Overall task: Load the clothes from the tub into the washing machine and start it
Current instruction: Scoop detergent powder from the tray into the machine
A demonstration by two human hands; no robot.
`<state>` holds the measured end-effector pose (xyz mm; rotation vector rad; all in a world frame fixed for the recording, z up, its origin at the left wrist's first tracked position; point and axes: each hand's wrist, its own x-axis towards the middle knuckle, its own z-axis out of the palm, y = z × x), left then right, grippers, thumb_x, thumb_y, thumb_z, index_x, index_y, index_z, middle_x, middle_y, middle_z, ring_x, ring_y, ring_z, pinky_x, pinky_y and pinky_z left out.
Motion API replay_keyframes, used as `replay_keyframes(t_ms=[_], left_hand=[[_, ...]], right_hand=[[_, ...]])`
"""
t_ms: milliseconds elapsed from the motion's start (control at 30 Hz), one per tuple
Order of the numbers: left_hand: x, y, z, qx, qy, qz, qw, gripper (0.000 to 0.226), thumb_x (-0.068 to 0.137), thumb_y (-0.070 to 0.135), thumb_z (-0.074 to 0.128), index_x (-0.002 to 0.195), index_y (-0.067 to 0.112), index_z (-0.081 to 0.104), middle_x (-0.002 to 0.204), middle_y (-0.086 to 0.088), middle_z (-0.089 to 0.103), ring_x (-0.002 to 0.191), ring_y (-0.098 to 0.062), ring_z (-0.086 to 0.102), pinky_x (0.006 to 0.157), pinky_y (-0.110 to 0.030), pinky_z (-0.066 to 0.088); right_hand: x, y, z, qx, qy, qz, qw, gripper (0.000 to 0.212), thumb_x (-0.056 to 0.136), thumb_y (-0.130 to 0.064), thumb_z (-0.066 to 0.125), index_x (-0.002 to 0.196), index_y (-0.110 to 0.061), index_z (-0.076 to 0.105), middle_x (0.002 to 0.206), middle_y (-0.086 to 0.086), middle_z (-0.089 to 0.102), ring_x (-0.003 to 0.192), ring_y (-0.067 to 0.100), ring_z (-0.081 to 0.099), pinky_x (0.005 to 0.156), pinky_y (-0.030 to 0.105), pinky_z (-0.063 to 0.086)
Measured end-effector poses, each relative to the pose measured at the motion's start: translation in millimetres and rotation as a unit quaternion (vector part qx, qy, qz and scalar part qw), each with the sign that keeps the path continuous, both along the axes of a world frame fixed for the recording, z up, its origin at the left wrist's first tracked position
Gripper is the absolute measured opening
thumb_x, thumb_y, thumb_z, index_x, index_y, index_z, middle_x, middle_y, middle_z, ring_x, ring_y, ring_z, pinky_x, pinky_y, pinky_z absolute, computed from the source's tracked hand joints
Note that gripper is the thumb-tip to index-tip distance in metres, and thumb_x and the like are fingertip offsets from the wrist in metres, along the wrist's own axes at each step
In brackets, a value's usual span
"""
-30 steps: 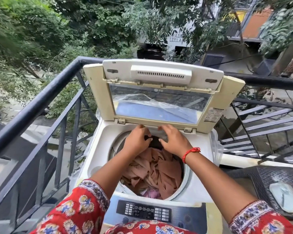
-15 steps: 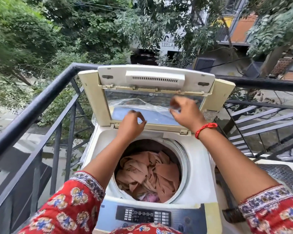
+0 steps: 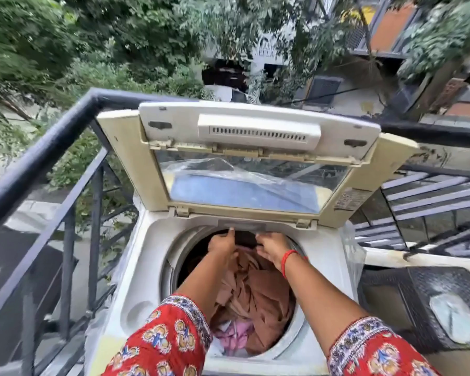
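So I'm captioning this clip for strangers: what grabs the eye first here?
The cream top-loading washing machine at centre, its lid raised against the black balcony railing. Then both hands, left hand and right hand, reaching to the drum's far rim above brown crumpled clothes.

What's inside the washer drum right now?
The drum holds a heap of brownish-pink cloth, with pink fabric at its near edge. Both hands, left hand and right hand, reach in at the far rim. Anything beneath the heap is covered.
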<state>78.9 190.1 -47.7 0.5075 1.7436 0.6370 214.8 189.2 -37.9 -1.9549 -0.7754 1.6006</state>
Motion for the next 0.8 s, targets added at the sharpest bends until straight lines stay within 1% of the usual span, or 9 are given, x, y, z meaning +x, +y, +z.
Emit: replay_keyframes(t_ms=[67,100,233,300,400,500,633,733,800], left_hand=[[6.7,2.7,-5.2,-0.004,-0.180,0.100,0.979,0.029,0.100,0.035,0.051,0.091,0.009,0.058,0.074,-0.002,0.068,0.067,-0.020,0.066,0.066,-0.036,0.055],[9.6,3.6,-4.7,0.008,-0.246,0.142,0.959,0.025,0.101,0.031,0.049,0.093,0.009,0.056,0.079,-0.003,0.066,0.071,-0.018,0.064,0.068,-0.034,0.053],[14.7,8.6,-6.2,0.043,-0.384,0.224,0.895,0.026,0.102,0.026,0.047,0.115,0.004,0.054,0.115,-0.013,0.059,0.090,-0.018,0.060,0.079,-0.030,0.050],[12.8,8.6,-11.4,0.042,-0.383,0.217,0.897,0.025,0.101,0.028,0.046,0.106,0.005,0.057,0.123,-0.013,0.055,0.093,-0.016,0.060,0.084,-0.028,0.049],[10.2,8.9,-11.0,0.040,-0.389,0.205,0.897,0.032,0.102,0.035,0.043,0.114,0.007,0.054,0.116,-0.010,0.058,0.093,-0.015,0.059,0.093,-0.029,0.048],[6.5,5.1,-9.0,0.018,-0.398,0.205,0.894,0.035,0.104,0.042,0.035,0.113,0.012,0.051,0.099,-0.005,0.060,0.099,-0.016,0.059,0.107,-0.033,0.040],[2.6,-9.0,-14.7,-0.003,-0.391,0.210,0.896,0.040,0.104,0.043,0.033,0.098,0.012,0.057,0.095,-0.004,0.061,0.092,-0.017,0.060,0.094,-0.033,0.048],[0.3,-19.6,-20.3,-0.013,-0.391,0.208,0.896,0.041,0.104,0.043,0.032,0.093,0.013,0.058,0.092,-0.004,0.061,0.087,-0.015,0.060,0.083,-0.029,0.049],[-3.4,-25.8,-22.6,-0.020,-0.390,0.204,0.898,0.041,0.104,0.043,0.032,0.093,0.013,0.058,0.093,-0.004,0.061,0.086,-0.015,0.060,0.082,-0.029,0.048]], right_hand=[[-14.0,10.0,-9.3,-0.019,0.183,-0.159,0.970,0.022,0.099,-0.001,0.044,0.083,-0.011,0.055,0.082,0.009,0.056,0.071,0.015,0.052,0.074,0.025,0.054],[-18.8,14.9,-12.7,-0.023,0.241,-0.209,0.948,0.025,0.100,0.000,0.040,0.083,-0.010,0.055,0.081,0.008,0.056,0.072,0.014,0.052,0.069,0.020,0.054],[-26.0,24.8,-19.5,-0.027,0.339,-0.346,0.874,0.027,0.101,-0.001,0.038,0.080,-0.007,0.054,0.051,0.005,0.064,0.073,0.016,0.053,0.054,0.024,0.055],[-25.9,21.6,-12.6,-0.012,0.355,-0.362,0.862,0.027,0.100,-0.002,0.038,0.078,-0.008,0.053,0.048,0.004,0.062,0.072,0.016,0.052,0.064,0.027,0.053],[-24.0,19.0,-9.7,-0.013,0.379,-0.378,0.845,0.026,0.099,-0.004,0.039,0.078,-0.006,0.053,0.074,0.009,0.056,0.074,0.018,0.053,0.079,0.031,0.051],[-21.9,13.9,-15.5,-0.018,0.383,-0.386,0.839,0.024,0.098,-0.004,0.040,0.078,-0.004,0.055,0.070,0.010,0.061,0.072,0.018,0.058,0.061,0.029,0.058],[-22.2,-2.2,-23.7,-0.023,0.390,-0.398,0.830,0.027,0.099,-0.004,0.036,0.079,-0.002,0.054,0.050,0.009,0.065,0.077,0.021,0.058,0.068,0.033,0.058],[-22.6,-16.3,-24.9,-0.033,0.390,-0.401,0.828,0.029,0.101,-0.004,0.034,0.081,0.000,0.055,0.052,0.013,0.066,0.079,0.023,0.057,0.096,0.037,0.048],[-23.5,-24.0,-28.3,-0.037,0.384,-0.400,0.831,0.029,0.101,-0.004,0.034,0.082,0.001,0.056,0.054,0.014,0.066,0.080,0.025,0.058,0.105,0.039,0.041]])
